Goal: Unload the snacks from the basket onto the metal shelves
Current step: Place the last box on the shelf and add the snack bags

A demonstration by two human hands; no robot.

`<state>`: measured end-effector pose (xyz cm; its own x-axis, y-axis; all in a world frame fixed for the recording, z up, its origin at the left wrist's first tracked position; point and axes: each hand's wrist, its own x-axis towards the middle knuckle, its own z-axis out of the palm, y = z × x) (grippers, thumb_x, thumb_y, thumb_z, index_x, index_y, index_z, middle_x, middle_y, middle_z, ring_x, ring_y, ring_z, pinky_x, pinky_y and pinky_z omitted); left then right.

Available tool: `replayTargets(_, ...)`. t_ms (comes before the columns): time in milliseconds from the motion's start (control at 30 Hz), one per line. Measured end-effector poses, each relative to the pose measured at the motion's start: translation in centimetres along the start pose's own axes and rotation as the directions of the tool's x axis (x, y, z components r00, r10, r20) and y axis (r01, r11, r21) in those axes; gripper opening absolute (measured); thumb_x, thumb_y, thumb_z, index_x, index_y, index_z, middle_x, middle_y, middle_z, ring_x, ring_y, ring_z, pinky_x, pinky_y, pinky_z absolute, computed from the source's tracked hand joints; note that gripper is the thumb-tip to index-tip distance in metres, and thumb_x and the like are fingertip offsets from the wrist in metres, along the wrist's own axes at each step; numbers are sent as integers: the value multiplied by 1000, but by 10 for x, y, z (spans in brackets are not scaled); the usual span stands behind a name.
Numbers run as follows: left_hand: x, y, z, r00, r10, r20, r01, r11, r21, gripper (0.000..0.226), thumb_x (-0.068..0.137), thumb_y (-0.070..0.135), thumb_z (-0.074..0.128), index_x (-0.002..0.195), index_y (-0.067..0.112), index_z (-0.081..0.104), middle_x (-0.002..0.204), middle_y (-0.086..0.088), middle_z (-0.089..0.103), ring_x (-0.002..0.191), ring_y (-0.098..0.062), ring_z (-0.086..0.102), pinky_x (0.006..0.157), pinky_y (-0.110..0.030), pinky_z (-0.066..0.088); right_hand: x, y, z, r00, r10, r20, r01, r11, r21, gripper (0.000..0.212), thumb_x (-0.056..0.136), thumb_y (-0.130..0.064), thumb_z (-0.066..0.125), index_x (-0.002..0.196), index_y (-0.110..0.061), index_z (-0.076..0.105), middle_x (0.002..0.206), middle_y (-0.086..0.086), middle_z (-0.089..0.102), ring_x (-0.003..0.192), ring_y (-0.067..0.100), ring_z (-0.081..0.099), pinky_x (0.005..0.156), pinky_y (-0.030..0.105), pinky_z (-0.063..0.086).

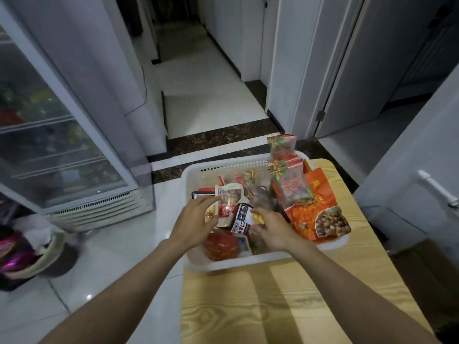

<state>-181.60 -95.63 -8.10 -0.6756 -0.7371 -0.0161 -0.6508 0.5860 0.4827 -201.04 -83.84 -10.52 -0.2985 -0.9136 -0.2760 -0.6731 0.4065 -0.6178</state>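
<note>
A white plastic basket [223, 168] full of snack packets stands on a light wooden table [298, 294]. My left hand [196, 219] reaches into it and pinches a small red-and-white clear packet [229, 202] at its left edge. My right hand [270, 227] holds a black-and-yellow packet [244, 218] beside it. A large orange bag [315, 214] leans on the basket's right rim, with tall clear nut packets [290, 182] standing behind it. A red packet [221, 245] lies at the basket's near side. No metal shelves are in view.
A glass-door fridge [57, 145] stands on the left on the white tile floor. A cloth bag [32, 254] sits at the lower left. A hallway runs straight ahead; a white door [372, 70] and a white cabinet [422, 182] stand on the right.
</note>
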Motion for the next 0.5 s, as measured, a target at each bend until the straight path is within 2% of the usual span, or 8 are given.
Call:
replayTargets(167, 28, -24, 2, 991, -122, 49, 122, 992, -12, 53, 91, 23, 63, 141, 21, 48, 140, -6, 51, 130, -24, 44, 106, -32, 34, 37, 12, 11, 997, 33, 73, -30, 998, -50, 62, 96, -26, 60, 150, -22, 31, 151, 9, 41, 137, 31, 40, 110, 42, 37)
replayTargets(333, 61, -48, 12, 961, -200, 192, 196, 980, 39, 63, 85, 22, 69, 144, 19, 45, 143, -11, 48, 133, -27, 40, 110, -33, 33, 53, 19, 16, 996, 62, 56, -53, 988, -147, 65, 95, -23, 59, 150, -21, 26, 152, 9, 35, 136, 31, 39, 110, 41, 37)
replayTargets(400, 74, -54, 17, 954, -194, 230, 181, 981, 76, 67, 82, 23, 72, 143, 22, 45, 144, -12, 46, 133, -29, 39, 112, -34, 33, 59, 21, 16, 996, 77, 49, -68, 986, -151, 63, 92, -23, 64, 145, -20, 29, 147, 8, 40, 132, 30, 43, 107, 42, 39)
replayTargets(500, 93, -61, 24, 939, -178, 295, 130, 976, 174, 73, 79, 31, 77, 143, 23, 43, 145, -14, 41, 135, -32, 33, 111, -35, 31, 65, 22, 16, 993, 104, 54, -93, 981, -168, 51, 88, -27, 70, 127, -23, 36, 134, 5, 49, 116, 33, 55, 97, 45, 46)
